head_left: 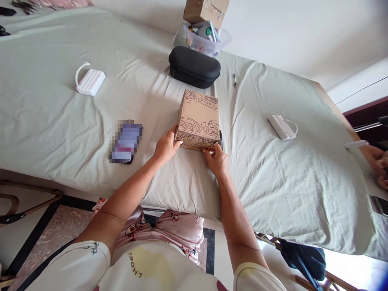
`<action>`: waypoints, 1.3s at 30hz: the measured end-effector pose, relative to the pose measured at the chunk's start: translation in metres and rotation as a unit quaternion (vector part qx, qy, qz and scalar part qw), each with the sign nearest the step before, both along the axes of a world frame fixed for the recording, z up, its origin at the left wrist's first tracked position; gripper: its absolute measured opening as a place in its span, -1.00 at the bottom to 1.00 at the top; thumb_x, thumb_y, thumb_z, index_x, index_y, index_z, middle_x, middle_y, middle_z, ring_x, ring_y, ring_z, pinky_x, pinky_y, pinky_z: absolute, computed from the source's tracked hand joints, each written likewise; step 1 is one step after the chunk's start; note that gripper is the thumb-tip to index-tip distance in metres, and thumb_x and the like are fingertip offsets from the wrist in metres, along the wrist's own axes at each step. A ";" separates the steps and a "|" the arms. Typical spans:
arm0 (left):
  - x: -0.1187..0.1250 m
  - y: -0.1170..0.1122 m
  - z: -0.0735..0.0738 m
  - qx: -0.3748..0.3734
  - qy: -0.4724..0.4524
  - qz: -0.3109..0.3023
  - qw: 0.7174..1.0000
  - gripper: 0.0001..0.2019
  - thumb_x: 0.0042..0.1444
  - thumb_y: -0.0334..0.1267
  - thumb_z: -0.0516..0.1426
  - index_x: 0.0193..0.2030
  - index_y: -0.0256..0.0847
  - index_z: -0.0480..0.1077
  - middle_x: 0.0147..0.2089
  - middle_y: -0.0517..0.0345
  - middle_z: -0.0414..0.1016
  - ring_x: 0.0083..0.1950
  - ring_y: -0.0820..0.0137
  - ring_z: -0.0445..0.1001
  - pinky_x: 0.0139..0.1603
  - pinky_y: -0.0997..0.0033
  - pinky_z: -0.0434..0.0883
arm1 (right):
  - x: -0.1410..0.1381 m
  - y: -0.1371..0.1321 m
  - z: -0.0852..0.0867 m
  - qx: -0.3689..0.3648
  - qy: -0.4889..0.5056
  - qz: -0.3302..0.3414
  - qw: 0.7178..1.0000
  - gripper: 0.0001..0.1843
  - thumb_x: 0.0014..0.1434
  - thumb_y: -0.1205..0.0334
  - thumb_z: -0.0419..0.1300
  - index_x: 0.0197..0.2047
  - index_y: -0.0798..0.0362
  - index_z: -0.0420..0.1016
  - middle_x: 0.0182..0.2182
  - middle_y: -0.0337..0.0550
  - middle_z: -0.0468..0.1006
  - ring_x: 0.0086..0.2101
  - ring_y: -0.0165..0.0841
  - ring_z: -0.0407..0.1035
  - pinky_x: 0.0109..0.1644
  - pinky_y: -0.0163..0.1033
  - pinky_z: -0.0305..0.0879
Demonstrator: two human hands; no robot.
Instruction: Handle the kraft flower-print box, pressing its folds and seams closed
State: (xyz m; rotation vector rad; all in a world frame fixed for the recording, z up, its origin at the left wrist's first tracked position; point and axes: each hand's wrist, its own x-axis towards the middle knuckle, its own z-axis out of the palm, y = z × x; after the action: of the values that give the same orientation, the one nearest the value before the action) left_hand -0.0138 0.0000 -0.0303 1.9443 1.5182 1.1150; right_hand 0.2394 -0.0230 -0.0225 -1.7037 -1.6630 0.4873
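At a cloth-draped table [303,182]. Holding a scribbled-on cardboard box [200,115] there, just nearer than a black case [194,66]. Gripping the box's near left corner with the left hand [166,145]. Touching the near right corner with bent fingers of the right hand [218,162]; cannot tell whether pinching. With a dark marker [221,138] close alongside.

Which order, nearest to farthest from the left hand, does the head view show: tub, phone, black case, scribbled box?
1. Scribbled box: touching left hand.
2. Phone: left of hand.
3. Black case: beyond box.
4. Tub: behind case.
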 end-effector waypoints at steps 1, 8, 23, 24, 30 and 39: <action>0.000 0.000 0.000 -0.003 0.006 0.000 1.000 -0.46 0.31 -0.26 0.25 0.40 -0.18 0.31 0.24 -0.19 0.61 0.24 0.04 0.61 0.25 0.03 0.56 | 0.000 0.000 0.001 -0.006 -0.003 -0.002 1.000 -0.74 0.12 0.01 0.28 -0.32 -0.06 0.32 -0.34 -0.21 0.67 -0.54 -0.41 0.34 -0.31 -0.17 0.31; 0.002 -0.001 0.001 -0.007 0.010 0.014 1.000 -0.48 0.29 -0.27 0.27 0.36 -0.19 0.34 0.18 -0.13 0.63 0.21 0.08 0.62 0.24 0.11 0.56 | -0.003 -0.002 0.007 -0.011 0.008 -0.002 1.000 -0.75 0.12 0.02 0.26 -0.36 -0.07 0.28 -0.40 -0.26 0.59 -0.52 -0.40 0.30 -0.31 -0.19 0.30; 0.011 -0.005 -0.003 0.086 -0.041 -0.002 0.995 -0.08 0.27 -0.24 0.30 0.63 -0.07 -0.10 0.61 -0.24 0.17 0.63 0.02 0.21 0.60 -0.06 0.30 | -0.013 -0.009 0.009 0.002 0.049 0.043 0.998 -0.74 0.19 -0.07 0.20 -0.34 -0.08 0.34 -0.52 -0.29 0.54 -0.52 -0.35 0.37 -0.36 -0.20 0.28; 0.011 -0.004 -0.003 0.092 -0.044 -0.002 0.995 -0.12 0.30 -0.23 0.28 0.63 -0.06 -0.10 0.62 -0.23 0.15 0.65 0.03 0.18 0.61 -0.05 0.29 | -0.013 -0.010 0.008 -0.001 0.049 0.052 0.997 -0.73 0.21 -0.08 0.19 -0.34 -0.08 0.35 -0.53 -0.29 0.54 -0.52 -0.33 0.39 -0.35 -0.19 0.29; 0.009 -0.003 -0.002 0.106 -0.059 0.001 0.993 -0.27 0.41 -0.18 0.18 0.61 -0.03 -0.03 0.63 -0.21 0.14 0.67 0.09 0.13 0.56 0.01 0.38 | -0.012 -0.010 0.010 -0.005 0.031 0.069 0.997 -0.70 0.29 -0.11 0.14 -0.31 -0.06 0.41 -0.58 -0.33 0.46 -0.55 -0.35 0.32 -0.37 -0.20 0.24; 0.035 -0.021 -0.005 0.085 -0.022 0.048 0.995 0.07 0.21 -0.10 0.42 0.61 -0.03 -0.22 0.61 -0.38 0.08 0.64 -0.13 0.16 0.40 -0.12 0.55 | -0.030 -0.008 -0.008 0.062 0.045 -0.048 0.996 -0.39 0.01 -0.26 0.46 -0.25 -0.11 0.19 -0.49 -0.43 0.40 -0.52 -0.41 0.25 -0.40 -0.23 0.20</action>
State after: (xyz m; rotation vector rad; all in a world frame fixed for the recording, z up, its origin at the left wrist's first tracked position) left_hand 0.0211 -0.0211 -0.0356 1.9582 1.5528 1.3600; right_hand 0.2098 -0.0310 -0.0301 -1.6374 -1.5090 0.3998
